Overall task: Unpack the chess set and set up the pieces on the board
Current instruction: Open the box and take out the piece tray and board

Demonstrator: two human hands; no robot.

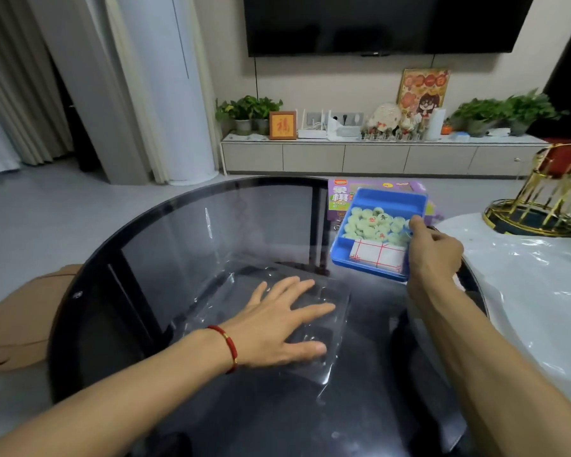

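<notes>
Now blue tray (360,206) gripped, right hand (434,253), far edge

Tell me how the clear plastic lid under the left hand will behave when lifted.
The clear plastic lid looks thin and glossy, so probably light and flexible, likely to bend if lifted by one edge. On the smooth dark glass table it may slide easily under the flat left hand.
</notes>
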